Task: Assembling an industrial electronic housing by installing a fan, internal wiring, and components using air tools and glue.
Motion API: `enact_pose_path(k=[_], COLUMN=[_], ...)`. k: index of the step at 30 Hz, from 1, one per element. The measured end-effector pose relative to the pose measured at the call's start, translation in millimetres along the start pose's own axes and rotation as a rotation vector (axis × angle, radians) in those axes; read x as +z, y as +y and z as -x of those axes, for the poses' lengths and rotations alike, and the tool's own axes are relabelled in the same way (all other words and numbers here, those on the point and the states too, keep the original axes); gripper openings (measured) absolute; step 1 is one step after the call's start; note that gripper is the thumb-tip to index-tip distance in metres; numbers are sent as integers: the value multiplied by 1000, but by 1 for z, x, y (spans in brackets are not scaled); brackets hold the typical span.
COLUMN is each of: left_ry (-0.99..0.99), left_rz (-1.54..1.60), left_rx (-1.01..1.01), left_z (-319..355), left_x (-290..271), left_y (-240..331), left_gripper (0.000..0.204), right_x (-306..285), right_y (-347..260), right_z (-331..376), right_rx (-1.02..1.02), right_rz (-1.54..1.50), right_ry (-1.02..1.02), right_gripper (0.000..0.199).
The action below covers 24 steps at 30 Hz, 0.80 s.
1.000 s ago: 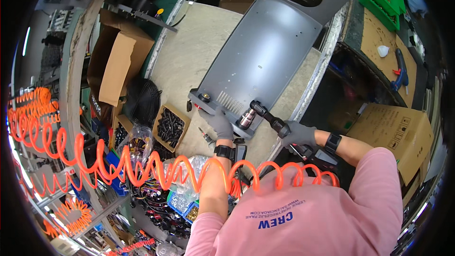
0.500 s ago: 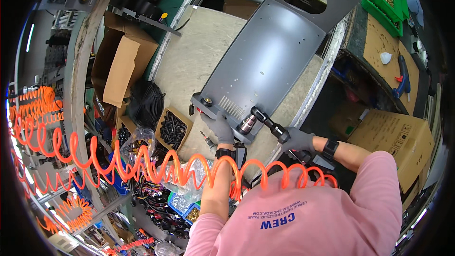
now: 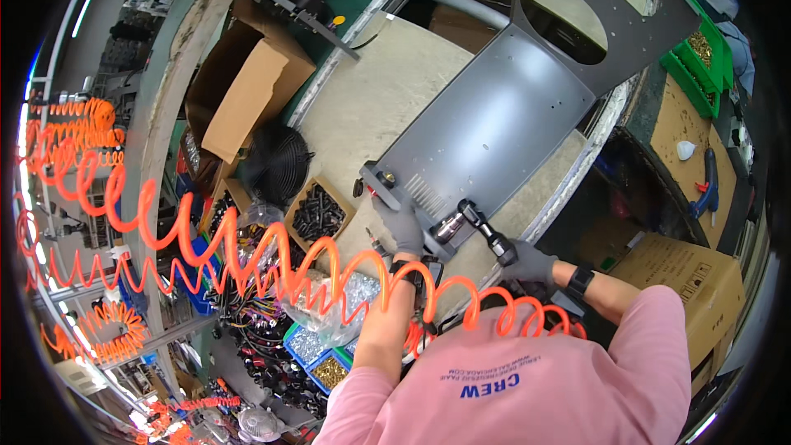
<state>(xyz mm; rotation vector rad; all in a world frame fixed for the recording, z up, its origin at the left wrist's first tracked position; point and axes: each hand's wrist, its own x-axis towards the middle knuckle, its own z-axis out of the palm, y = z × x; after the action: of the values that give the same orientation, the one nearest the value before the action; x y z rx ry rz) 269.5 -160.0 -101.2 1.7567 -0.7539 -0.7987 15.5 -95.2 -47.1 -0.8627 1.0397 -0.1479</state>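
Lying on the counter (image 3: 362, 91), the lg grey metal panel (image 3: 494, 124) has its slotted end nr me. Blk angle-head tool (image 3: 493, 239) is gripped in my R hand (image 3: 529, 265), silver socket (image 3: 449, 228) at panel's edge. L hand (image 3: 401, 227) touches that end; can't tell if gripping.

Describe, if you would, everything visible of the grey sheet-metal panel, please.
The grey sheet-metal panel has a smooth, satin face, with small holes and a row of narrow slots toward its near end. At the far end it meets a plate with a large rounded opening. It lies slantwise on the pale worktable, far end toward the right. The gloved left hand rests at its near edge; the right-angle power tool in the gloved right hand sits there too, contact unclear.
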Motion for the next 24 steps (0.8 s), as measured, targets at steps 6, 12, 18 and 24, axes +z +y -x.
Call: enact_pose_path(k=[6, 12, 18, 24], left_ry=[70, -204, -150, 84], left_rz=[-110, -94, -159, 76], left_rx=[-52, -19, 21, -115], left_z=[-7, -4, 15, 81], left_x=[4, -9, -29, -123], left_y=[-34, -23, -24, 39], left_gripper=[61, 61, 61, 49], right_x=[-15, -34, 30, 130], right_y=[12, -86, -320, -509], right_z=[-19, -24, -92, -171], right_rx=[-66, -553, -746, -572], right_rz=[139, 567, 385, -153], right_ry=[-59, 103, -132, -670], right_gripper=[32, 38, 22, 21])
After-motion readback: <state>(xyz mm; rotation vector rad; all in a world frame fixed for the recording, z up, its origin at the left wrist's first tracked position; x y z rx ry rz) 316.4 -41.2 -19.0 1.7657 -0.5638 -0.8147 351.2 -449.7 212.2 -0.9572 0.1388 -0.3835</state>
